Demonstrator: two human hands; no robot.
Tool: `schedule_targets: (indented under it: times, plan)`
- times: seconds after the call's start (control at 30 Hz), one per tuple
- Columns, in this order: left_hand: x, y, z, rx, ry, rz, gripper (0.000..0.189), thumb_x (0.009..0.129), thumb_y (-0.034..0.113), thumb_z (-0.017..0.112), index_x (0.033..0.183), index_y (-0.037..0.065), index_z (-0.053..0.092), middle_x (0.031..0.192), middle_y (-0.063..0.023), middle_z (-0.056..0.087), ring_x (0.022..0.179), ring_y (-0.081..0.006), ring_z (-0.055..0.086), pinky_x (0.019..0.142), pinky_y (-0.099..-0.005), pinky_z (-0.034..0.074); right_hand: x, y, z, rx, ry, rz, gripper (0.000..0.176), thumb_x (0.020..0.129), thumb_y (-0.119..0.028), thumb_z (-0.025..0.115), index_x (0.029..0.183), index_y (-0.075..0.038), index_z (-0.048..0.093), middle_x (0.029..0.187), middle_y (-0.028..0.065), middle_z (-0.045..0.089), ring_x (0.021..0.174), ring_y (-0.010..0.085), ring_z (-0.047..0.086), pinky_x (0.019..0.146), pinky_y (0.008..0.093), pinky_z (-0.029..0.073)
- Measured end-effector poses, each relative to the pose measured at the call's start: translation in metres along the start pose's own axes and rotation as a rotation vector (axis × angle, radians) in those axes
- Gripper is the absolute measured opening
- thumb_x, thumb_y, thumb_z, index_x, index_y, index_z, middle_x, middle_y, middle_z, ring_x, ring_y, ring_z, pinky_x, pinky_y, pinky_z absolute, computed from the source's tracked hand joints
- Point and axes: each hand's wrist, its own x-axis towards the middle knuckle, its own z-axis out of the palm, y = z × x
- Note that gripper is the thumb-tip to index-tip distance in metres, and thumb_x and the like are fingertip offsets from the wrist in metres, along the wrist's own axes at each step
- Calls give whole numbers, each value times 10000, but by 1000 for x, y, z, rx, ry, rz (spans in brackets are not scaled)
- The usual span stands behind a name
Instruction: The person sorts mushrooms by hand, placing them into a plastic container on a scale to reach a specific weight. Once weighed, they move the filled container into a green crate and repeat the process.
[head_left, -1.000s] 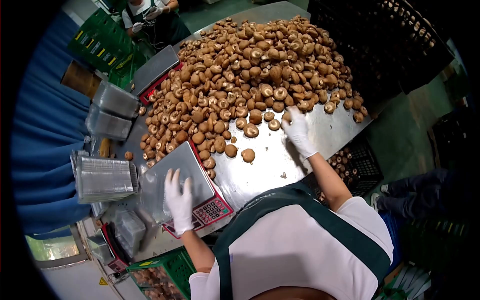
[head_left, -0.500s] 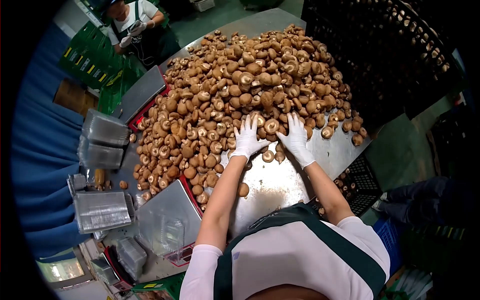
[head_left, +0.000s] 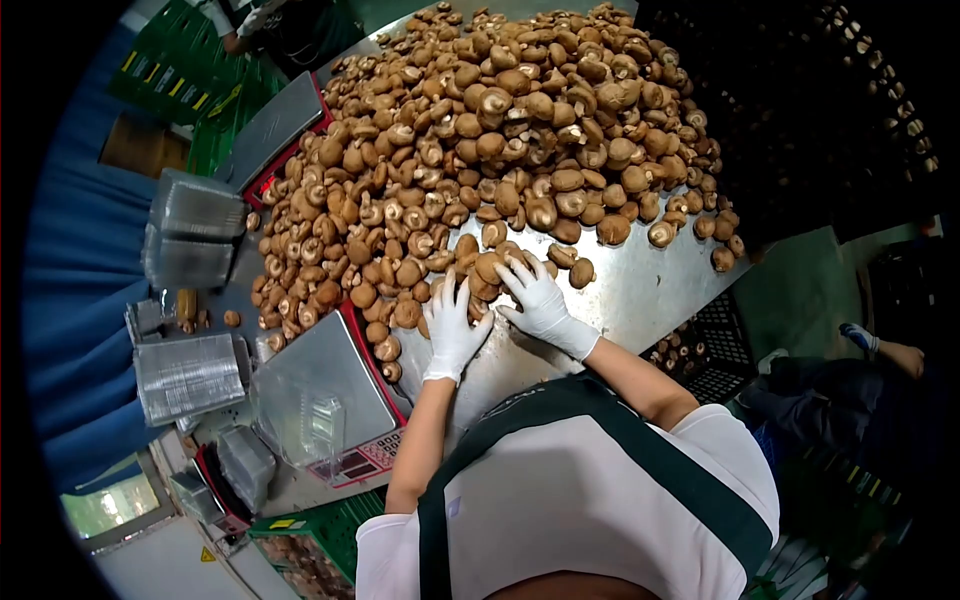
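A big heap of brown mushrooms (head_left: 500, 130) covers the steel table (head_left: 650, 280). Both my hands wear white gloves and sit at the heap's near edge. My left hand (head_left: 453, 328) presses its spread fingers against a small clump of mushrooms (head_left: 484, 268). From the other side, my right hand (head_left: 540, 297) curves over the same clump, so the clump is cupped between the two hands. A grey scale (head_left: 320, 375) with a red keypad stands left of my left hand, and a clear plastic tray (head_left: 312, 430) rests on it.
Stacks of clear trays (head_left: 187, 375) lie at the left, with more (head_left: 192, 228) behind. A second scale (head_left: 275, 125) stands at the far left edge. Green crates (head_left: 175, 70), another person (head_left: 270, 20), black crates (head_left: 800, 100) and a crate of mushrooms (head_left: 700, 345) surround the table.
My left hand left the scale and joined the right at the heap. Both hands then drew back toward me, pulling a clump of mushrooms along.
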Motion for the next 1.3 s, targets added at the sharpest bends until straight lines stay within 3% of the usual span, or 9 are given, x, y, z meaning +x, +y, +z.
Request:
schedule_targets:
  times: [0.23, 0.43, 0.57, 0.7, 0.87, 1.13, 1.23, 1.3]
  plan:
    - [-75, 20, -1, 62, 25, 30, 524, 711, 309, 647, 1156, 64, 518, 1240, -116, 494, 1222, -297, 389, 1020, -512, 209, -23, -17, -19, 94, -81, -284, 585, 661, -252, 727, 1189, -96, 531, 1216, 128, 497, 1153, 402, 438, 912, 458, 417]
    - [-100, 15, -14, -15, 125, 53, 592, 650, 279, 733, 1161, 79, 512, 1247, -118, 493, 1214, -340, 399, 1019, -515, 218, -37, -15, -26, 148, -102, -341, 590, 663, -244, 724, 1197, -97, 520, 1232, 134, 490, 1145, 384, 449, 911, 445, 422]
    - [-100, 18, -18, -48, 148, 27, 635, 625, 301, 762, 1164, 83, 508, 1266, -156, 463, 1206, -353, 404, 1016, -520, 217, -51, -5, -22, 140, -124, -67, 585, 743, -259, 634, 1260, -50, 457, 1272, 190, 452, 1135, 378, 460, 941, 427, 396]
    - [-87, 21, -17, -29, 100, 8, 723, 593, 352, 775, 1197, 75, 493, 1302, -168, 424, 1216, -354, 386, 999, -559, 208, -64, 16, -12, 138, 44, 228, 537, 775, -194, 618, 1254, -18, 452, 1272, 215, 442, 1089, 366, 476, 933, 402, 399]
    - [-56, 27, -17, 29, -82, -22, 752, 654, 519, 683, 1296, 196, 462, 1420, -131, 310, 1287, -336, 291, 1005, -627, 170, -61, 19, -20, 91, 85, 279, 506, 761, -185, 630, 1228, -52, 487, 1268, 178, 462, 1094, 346, 470, 931, 389, 403]
    - [-58, 12, -25, 26, -159, -2, 681, 666, 501, 676, 1230, 150, 530, 1422, -111, 316, 1324, -341, 227, 1014, -633, 140, -47, 23, -17, 77, 169, 209, 450, 716, -160, 654, 1143, -55, 556, 1146, 157, 552, 1075, 336, 481, 919, 407, 407]
    - [-73, 6, -25, 164, -234, -49, 685, 659, 502, 691, 1231, 161, 531, 1356, -90, 400, 1315, -361, 246, 1020, -616, 155, -32, 17, -19, 36, 176, 137, 447, 697, -154, 666, 1122, -63, 562, 1128, 129, 566, 1076, 318, 481, 902, 400, 414]
    - [-83, 2, -24, 120, -154, -68, 682, 656, 501, 698, 1218, 153, 530, 1320, -80, 439, 1298, -359, 280, 1016, -604, 178, -29, 10, -22, 13, 124, 130, 446, 699, -155, 662, 1122, -76, 547, 1150, 100, 556, 1085, 305, 472, 917, 403, 389]
